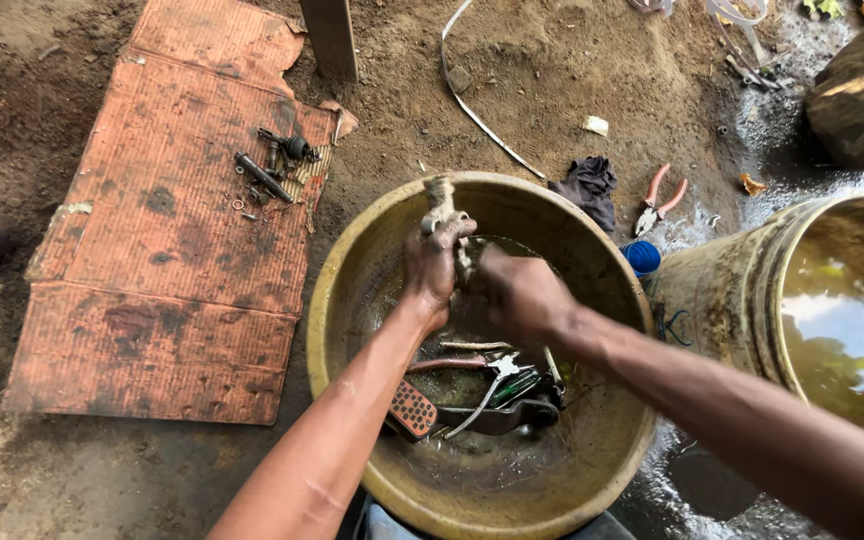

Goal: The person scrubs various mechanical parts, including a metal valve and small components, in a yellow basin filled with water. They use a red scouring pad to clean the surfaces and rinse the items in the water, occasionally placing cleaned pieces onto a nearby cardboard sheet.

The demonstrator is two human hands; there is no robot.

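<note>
Red-handled pliers point(658, 198) lie near a dark rag point(589, 187); bolts point(270, 170), perhaps greasy, rest on cardboard point(172, 260).

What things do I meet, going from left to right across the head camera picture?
Cardboard sheet → dark metal parts lying on it → yellow basin with both hands in it → dark rag → red-handled pliers → bucket of water.

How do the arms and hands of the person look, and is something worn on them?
Both forearms are bare: no sleeves, gloves, watch or rings show. The left hand and right hand look wet and smeared with dirt or grease.
</note>
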